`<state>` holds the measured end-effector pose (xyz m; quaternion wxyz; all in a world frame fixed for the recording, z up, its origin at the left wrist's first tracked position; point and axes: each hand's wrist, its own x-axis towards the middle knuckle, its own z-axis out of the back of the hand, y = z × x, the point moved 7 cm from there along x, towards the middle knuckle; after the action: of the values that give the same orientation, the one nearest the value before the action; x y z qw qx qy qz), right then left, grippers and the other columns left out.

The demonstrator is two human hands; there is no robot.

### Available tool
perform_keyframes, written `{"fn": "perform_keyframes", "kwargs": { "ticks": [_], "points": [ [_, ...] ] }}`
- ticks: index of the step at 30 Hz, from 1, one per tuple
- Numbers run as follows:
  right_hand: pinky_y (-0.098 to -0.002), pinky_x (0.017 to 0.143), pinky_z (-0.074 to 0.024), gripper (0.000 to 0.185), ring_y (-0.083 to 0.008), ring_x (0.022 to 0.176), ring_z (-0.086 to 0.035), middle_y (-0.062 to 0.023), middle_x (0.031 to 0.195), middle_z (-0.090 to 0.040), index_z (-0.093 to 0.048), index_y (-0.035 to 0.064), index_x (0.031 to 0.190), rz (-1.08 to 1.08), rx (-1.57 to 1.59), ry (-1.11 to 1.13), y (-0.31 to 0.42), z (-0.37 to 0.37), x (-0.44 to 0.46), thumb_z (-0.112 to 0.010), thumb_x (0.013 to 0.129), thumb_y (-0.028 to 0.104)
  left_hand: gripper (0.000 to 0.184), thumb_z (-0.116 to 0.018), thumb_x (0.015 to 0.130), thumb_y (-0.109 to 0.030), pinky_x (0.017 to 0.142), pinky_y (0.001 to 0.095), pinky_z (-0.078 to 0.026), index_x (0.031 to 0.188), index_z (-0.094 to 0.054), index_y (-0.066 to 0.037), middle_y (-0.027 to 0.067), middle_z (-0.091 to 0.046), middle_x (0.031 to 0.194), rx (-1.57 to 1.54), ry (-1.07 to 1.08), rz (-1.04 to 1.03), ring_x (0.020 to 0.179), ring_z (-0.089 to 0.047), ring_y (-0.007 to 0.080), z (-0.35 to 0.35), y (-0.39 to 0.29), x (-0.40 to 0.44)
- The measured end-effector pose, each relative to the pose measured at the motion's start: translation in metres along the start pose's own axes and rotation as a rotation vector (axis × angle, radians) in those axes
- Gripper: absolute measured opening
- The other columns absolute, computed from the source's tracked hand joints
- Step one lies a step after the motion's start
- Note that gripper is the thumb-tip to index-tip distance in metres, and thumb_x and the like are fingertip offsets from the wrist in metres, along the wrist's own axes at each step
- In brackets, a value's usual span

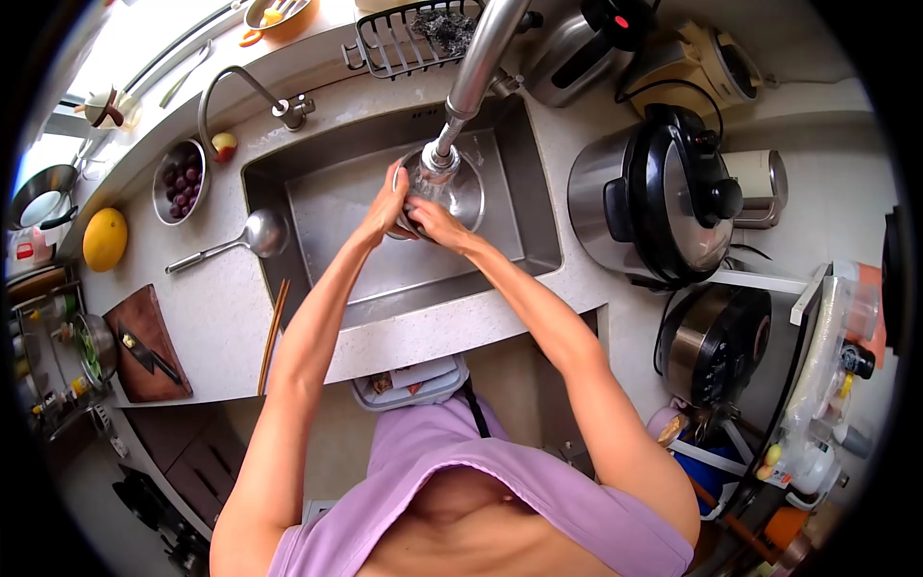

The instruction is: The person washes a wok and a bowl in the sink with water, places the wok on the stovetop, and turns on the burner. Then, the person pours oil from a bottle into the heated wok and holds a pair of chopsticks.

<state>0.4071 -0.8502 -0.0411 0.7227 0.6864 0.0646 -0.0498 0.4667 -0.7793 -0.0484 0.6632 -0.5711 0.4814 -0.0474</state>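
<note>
Under the running faucet point(441, 159), both hands are together over the sink point(336, 207). My left hand point(384, 210) is closed around the side of a tilted, bowl-like dish with a pale rim point(397, 179), which is mostly hidden by the fingers. My right hand point(436, 221) presses against its inner side with bent fingers. Whether those fingers also hold a cloth or sponge cannot be seen. Behind the hands, a round shiny metal bowl or basin point(468, 197) sits in the sink, partly covered by the faucet.
Left of the sink are a ladle point(264, 234), chopsticks point(274, 332), a bowl of dark fruit point(180, 183), a yellow melon point(105, 239) and a knife on a cutting board point(149, 337). A pressure cooker point(625, 192) stands close on the right; a drying rack point(389, 48) is behind.
</note>
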Motion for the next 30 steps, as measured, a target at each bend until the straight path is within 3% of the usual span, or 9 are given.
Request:
{"fn": "perform_keyframes", "kwargs": {
  "ticks": [2,4,6,11,15,21,22,24,30],
  "points": [
    [-0.039,0.079,-0.0456,0.046,-0.0312,0.094,-0.06,-0.0167,0.103,-0.063,-0.047,0.0023,0.129,-0.288,-0.02,0.161,-0.008,-0.001,-0.024,-0.047,0.084,0.014,0.064,-0.032,0.09,-0.064,0.069,0.0566,-0.056,0.141,-0.026,-0.026,0.0179,-0.031,0.144,0.138,-0.079,-0.112,0.122,-0.04,0.0465,0.028,-0.002,0.015],
    [-0.0362,0.082,-0.0473,0.047,-0.0276,0.092,-0.06,-0.0129,0.101,-0.063,-0.047,0.0041,0.129,0.193,-0.708,0.323,0.0,-0.001,-0.041,-0.05,0.083,0.014,0.064,-0.033,0.09,-0.063,0.065,0.0548,-0.057,0.141,-0.029,-0.025,0.0197,-0.034,0.141,0.406,-0.031,-0.124,0.121,-0.041,0.0465,0.038,-0.014,0.015],
    [-0.037,0.089,-0.0474,0.045,-0.0281,0.104,-0.057,-0.0089,0.107,-0.063,-0.052,0.0107,0.125,0.222,-1.177,0.531,-0.03,0.021,-0.025,-0.055,0.081,0.018,0.064,-0.034,0.09,-0.062,0.06,0.0544,-0.058,0.141,-0.027,-0.024,0.0198,-0.035,0.14,0.381,0.006,-0.019,0.119,-0.043,0.0473,0.02,-0.031,-0.003],
    [-0.0411,0.116,-0.0102,0.05,-0.0176,0.136,-0.028,-0.0024,0.144,-0.038,-0.038,0.0114,0.138,0.598,-2.352,0.143,-0.039,0.064,-0.002,-0.042,0.089,0.022,0.061,-0.036,0.091,-0.053,0.059,0.0546,-0.058,0.142,-0.019,-0.026,0.0226,-0.04,0.134,0.499,0.159,0.064,0.111,-0.049,0.0485,0.002,-0.036,0.014],
    [-0.0367,0.113,-0.0179,0.06,-0.0235,0.134,-0.031,-0.0129,0.14,-0.041,-0.034,0.0065,0.138,-0.117,-1.267,-0.037,-0.079,0.043,-0.04,-0.055,0.084,0.024,0.051,-0.043,0.088,-0.037,0.056,0.0462,-0.06,0.13,-0.037,-0.008,0.0306,-0.049,0.117,0.592,0.148,-0.233,0.104,-0.055,0.0459,-0.011,-0.019,0.046],
    [-0.0371,0.104,-0.0341,0.064,-0.0307,0.116,-0.049,-0.0205,0.122,-0.052,-0.038,0.0036,0.133,-0.303,0.548,-0.096,-0.015,-0.012,-0.033,-0.058,0.074,0.017,0.038,-0.046,0.093,-0.026,0.092,0.0386,-0.042,0.126,-0.05,-0.007,0.0195,-0.057,0.113,0.705,-0.153,-0.373,0.11,-0.054,0.0299,-0.002,0.044,0.074],
    [-0.0371,0.104,-0.0341,0.064,-0.0307,0.116,-0.049,-0.0205,0.122,-0.052,-0.038,0.0036,0.133,-0.296,0.558,-0.095,-0.022,-0.01,-0.034,-0.058,0.074,0.017,0.045,-0.046,0.09,-0.033,0.084,0.0468,-0.047,0.129,-0.044,-0.011,0.0229,-0.055,0.116,0.817,-0.061,-0.363,0.105,-0.053,0.0419,0.011,0.044,0.084],
    [-0.0356,0.109,-0.0284,0.056,-0.0264,0.12,-0.047,-0.0175,0.123,-0.053,-0.045,0.006,0.129,0.031,-0.556,0.161,-0.044,-0.006,-0.047,-0.058,0.076,0.013,0.051,-0.043,0.088,-0.039,0.074,0.0527,-0.053,0.135,-0.036,-0.019,0.0209,-0.049,0.126,0.716,0.106,-0.07,0.111,-0.05,0.0448,0.011,0.011,0.057],
    [-0.0376,0.1,-0.0401,0.026,-0.0237,0.111,-0.055,-0.0111,0.114,-0.06,-0.063,0.0104,0.103,0.484,-1.099,-0.043,-0.091,0.051,-0.023,-0.054,0.078,0.014,0.08,-0.058,0.075,-0.058,0.071,0.0516,-0.057,0.142,-0.031,-0.023,0.0141,-0.04,0.138,0.575,0.329,0.201,0.118,-0.048,0.0368,0.003,-0.049,0.023]
  ]
}}
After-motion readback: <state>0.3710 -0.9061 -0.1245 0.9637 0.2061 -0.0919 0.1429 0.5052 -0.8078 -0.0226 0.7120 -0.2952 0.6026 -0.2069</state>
